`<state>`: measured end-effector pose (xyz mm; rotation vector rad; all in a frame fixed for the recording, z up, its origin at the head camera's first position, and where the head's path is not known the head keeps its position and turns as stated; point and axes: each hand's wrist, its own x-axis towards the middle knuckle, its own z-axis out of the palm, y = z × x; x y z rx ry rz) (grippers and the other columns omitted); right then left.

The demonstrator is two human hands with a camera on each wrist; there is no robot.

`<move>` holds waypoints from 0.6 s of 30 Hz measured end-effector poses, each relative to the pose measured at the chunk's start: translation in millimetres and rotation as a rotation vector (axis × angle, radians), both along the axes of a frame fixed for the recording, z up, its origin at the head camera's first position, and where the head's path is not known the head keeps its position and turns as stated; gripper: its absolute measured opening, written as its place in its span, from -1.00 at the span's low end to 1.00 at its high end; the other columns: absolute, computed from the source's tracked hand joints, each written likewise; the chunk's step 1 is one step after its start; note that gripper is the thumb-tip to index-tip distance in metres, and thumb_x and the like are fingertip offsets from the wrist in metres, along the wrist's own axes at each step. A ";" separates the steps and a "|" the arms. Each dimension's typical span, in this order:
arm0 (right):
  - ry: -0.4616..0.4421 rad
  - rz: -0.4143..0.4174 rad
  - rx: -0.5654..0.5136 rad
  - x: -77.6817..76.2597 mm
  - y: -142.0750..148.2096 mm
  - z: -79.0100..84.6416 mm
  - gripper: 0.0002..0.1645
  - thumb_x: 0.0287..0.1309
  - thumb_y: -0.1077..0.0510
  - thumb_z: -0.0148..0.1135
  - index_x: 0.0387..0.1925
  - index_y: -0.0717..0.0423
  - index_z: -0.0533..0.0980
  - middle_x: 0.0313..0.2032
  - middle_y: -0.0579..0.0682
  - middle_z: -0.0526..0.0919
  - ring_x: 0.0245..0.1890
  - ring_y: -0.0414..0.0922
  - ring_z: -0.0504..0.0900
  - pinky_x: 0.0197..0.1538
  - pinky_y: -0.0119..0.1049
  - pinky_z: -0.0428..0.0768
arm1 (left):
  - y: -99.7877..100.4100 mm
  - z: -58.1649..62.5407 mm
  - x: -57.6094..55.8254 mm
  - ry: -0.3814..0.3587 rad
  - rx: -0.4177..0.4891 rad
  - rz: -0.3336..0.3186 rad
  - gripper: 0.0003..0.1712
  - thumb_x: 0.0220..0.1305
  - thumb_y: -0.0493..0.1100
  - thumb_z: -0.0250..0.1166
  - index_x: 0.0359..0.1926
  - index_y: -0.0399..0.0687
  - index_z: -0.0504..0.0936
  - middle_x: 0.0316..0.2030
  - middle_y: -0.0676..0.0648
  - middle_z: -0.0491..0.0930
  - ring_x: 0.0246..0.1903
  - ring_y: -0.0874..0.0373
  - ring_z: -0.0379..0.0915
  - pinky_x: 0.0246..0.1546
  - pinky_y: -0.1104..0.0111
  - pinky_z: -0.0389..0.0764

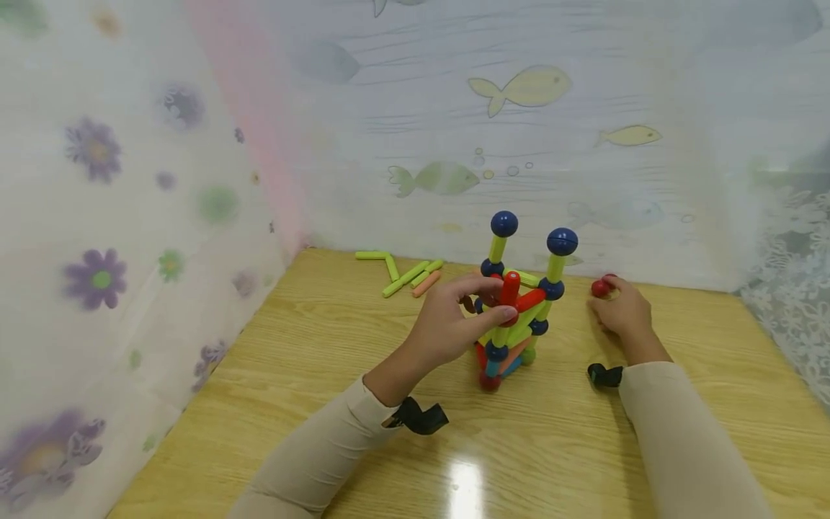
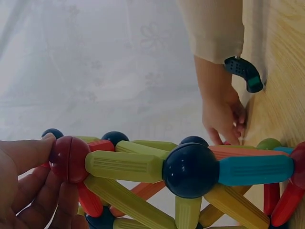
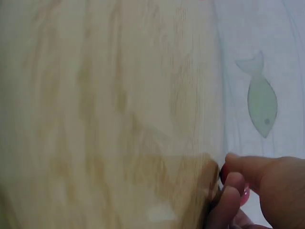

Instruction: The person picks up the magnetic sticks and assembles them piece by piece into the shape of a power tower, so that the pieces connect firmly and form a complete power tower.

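Observation:
A tower of magnetic rods and balls (image 1: 519,335) stands on the table, with blue balls, yellow-green, orange, red and light-blue rods. Two yellow-green rods topped by blue balls rise from it. My left hand (image 1: 447,317) pinches the red ball (image 2: 70,160) at the tower's near upper corner, thumb on one side and fingers on the other. From that ball a red rod (image 1: 511,288) points up. Right of the tower, at the table's back, my right hand (image 1: 624,313) holds a red ball (image 1: 600,288) in its fingertips. Another red ball (image 3: 245,194) shows partly behind the fingers.
Several loose yellow-green rods (image 1: 405,279) and an orange rod (image 1: 426,284) lie at the back left of the wooden table (image 1: 311,339). A fish-patterned curtain (image 1: 415,130) hangs along the back edge, with a flowered one (image 1: 149,238) at the left. Each wrist wears a black strap.

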<state>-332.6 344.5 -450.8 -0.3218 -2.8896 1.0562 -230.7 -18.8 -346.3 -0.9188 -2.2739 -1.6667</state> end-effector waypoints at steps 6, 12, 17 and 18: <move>-0.008 -0.089 -0.048 7.7 -13.5 12.5 -0.14 0.39 -0.27 0.19 0.40 0.32 0.40 0.20 0.41 0.52 0.13 0.35 0.49 0.09 0.16 0.56 | 1.7 2.3 -0.7 0.021 -0.004 -0.001 -0.62 0.29 -0.07 0.50 0.08 -0.09 0.75 -0.14 0.04 0.76 -0.13 0.30 0.58 -0.21 0.36 0.57; 0.324 -0.244 -0.474 32.8 -56.4 60.6 -0.29 0.29 -0.27 0.34 0.31 0.04 0.56 -0.02 -0.18 0.55 -0.27 -0.27 0.62 -0.33 -0.51 0.61 | 1.6 3.5 -0.6 0.035 -0.004 0.011 -0.65 0.29 -0.09 0.50 0.06 -0.08 0.76 -0.15 0.05 0.75 -0.15 0.31 0.57 -0.21 0.34 0.57; 0.822 -0.094 -0.746 75.8 -103.6 108.0 -0.51 0.19 0.19 0.49 0.15 0.16 0.61 -0.07 -0.05 0.66 -0.40 -0.23 0.66 -0.38 -0.54 0.59 | 1.6 1.9 0.6 0.038 -0.017 0.016 -0.66 0.29 -0.09 0.49 0.06 -0.07 0.76 -0.16 0.04 0.76 -0.16 0.29 0.57 -0.23 0.27 0.58; 0.927 -0.054 -0.782 84.4 -112.1 116.3 -0.53 0.14 0.26 0.50 0.10 0.23 0.61 -0.09 0.01 0.68 -0.41 -0.20 0.66 -0.38 -0.52 0.59 | 1.6 1.8 1.1 0.038 -0.018 0.015 -0.66 0.30 -0.08 0.49 0.06 -0.06 0.77 -0.15 0.04 0.76 -0.15 0.28 0.57 -0.23 0.24 0.58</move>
